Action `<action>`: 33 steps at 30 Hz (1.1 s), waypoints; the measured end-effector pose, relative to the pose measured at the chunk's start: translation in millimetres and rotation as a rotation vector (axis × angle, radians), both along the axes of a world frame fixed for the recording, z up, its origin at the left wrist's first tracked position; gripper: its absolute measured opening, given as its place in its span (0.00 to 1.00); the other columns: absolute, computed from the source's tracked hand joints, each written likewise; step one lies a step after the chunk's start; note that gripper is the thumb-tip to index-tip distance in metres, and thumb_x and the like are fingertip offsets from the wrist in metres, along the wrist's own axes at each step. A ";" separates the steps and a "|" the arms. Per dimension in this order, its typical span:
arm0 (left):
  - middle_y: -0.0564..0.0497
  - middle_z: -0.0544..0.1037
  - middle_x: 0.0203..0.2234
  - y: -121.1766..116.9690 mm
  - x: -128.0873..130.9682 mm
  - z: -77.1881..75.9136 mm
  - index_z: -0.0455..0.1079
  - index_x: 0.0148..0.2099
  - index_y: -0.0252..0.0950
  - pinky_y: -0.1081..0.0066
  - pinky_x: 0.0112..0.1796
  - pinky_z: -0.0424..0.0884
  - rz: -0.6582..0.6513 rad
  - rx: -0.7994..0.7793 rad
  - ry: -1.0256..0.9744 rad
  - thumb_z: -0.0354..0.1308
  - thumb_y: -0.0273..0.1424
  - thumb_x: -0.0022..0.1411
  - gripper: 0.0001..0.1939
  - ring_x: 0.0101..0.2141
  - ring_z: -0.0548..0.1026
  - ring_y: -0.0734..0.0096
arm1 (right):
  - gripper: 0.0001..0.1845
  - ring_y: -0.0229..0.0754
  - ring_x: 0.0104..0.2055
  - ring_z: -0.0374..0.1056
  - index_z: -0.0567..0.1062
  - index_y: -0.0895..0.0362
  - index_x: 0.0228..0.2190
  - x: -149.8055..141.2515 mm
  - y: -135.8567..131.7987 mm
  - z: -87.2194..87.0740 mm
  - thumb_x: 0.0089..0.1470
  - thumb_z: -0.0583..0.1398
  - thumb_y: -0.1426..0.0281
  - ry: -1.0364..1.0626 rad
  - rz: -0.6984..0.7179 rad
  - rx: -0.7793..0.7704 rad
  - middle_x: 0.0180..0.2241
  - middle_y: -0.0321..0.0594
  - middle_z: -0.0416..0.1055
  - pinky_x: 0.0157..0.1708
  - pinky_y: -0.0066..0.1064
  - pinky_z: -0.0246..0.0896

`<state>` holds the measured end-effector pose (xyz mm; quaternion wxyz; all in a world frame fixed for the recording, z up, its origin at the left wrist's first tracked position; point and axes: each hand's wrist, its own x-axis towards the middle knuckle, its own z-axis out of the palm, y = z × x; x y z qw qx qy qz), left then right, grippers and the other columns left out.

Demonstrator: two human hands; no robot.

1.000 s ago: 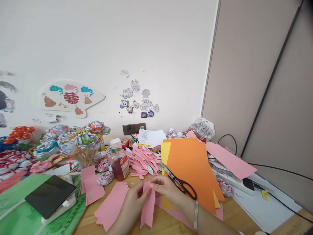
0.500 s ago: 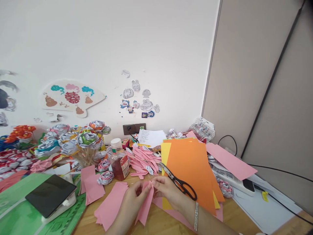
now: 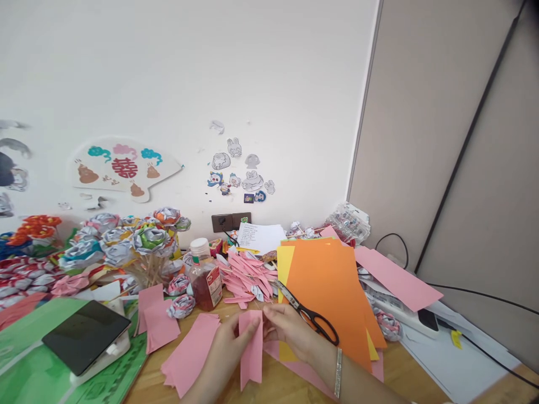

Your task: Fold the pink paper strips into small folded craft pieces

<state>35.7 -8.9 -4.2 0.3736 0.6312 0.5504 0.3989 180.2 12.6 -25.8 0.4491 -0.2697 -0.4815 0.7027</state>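
A pink paper strip (image 3: 251, 359) stands nearly upright above the wooden table, with a lengthwise crease down it. My left hand (image 3: 231, 342) is closed on its left side, thumb pressed across the front and fingers behind. At the upper right edge of the strip is my right hand (image 3: 288, 328), its thumb and curled fingers closed at the paper; the exact contact is partly hidden. Left of my left hand lies a stack of pink paper strips (image 3: 191, 353). Black-handled scissors (image 3: 309, 314) rest on orange paper sheets (image 3: 326, 280) beside my right hand.
Folded pink paper pieces (image 3: 246, 275) are heaped ahead, next to a bottle of red-brown liquid (image 3: 205, 280). Paper flowers (image 3: 151, 241) stand at the left behind a black tablet (image 3: 87, 336). A power strip (image 3: 415, 317) and cables lie at the right.
The pink strip has opened out from a narrow, pinched top to a wider, flatter shape and hangs straighter. My right fingers have shifted slightly from its top to its right edge.
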 end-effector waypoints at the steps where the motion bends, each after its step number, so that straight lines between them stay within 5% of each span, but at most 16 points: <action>1: 0.47 0.78 0.28 -0.4 0.4 -0.2 0.70 0.32 0.32 0.71 0.32 0.66 -0.016 -0.006 0.000 0.50 0.42 0.54 0.17 0.33 0.73 0.60 | 0.16 0.34 0.25 0.64 0.73 0.62 0.26 0.2 0.1 0.0 0.46 0.60 0.60 -0.005 0.004 -0.008 0.23 0.38 0.68 0.30 0.29 0.60; 9: 0.53 0.73 0.20 -0.8 2.8 -8.7 0.66 0.23 0.34 0.73 0.28 0.64 -0.060 0.072 0.053 0.47 0.41 0.57 0.18 0.27 0.70 0.65 | 0.16 0.33 0.24 0.63 0.74 0.61 0.28 3.9 6.0 -3.1 0.36 0.66 0.64 -0.140 0.045 -0.066 0.23 0.35 0.68 0.29 0.27 0.58; 16: 0.50 0.76 0.26 -1.5 1.6 -4.0 0.69 0.29 0.34 0.72 0.32 0.65 -0.087 -0.059 -0.032 0.46 0.43 0.56 0.18 0.31 0.71 0.62 | 0.18 0.32 0.22 0.62 0.72 0.63 0.24 11.3 9.0 1.9 0.46 0.59 0.58 -0.079 0.118 0.008 0.21 0.36 0.67 0.28 0.27 0.58; 33: 0.52 0.74 0.19 -0.5 1.7 -5.1 0.70 0.25 0.33 0.70 0.28 0.65 -0.015 0.055 0.078 0.50 0.44 0.50 0.19 0.26 0.70 0.63 | 0.16 0.33 0.26 0.62 0.75 0.60 0.27 11.0 9.3 0.3 0.39 0.64 0.60 -0.242 0.052 0.027 0.23 0.34 0.66 0.32 0.29 0.59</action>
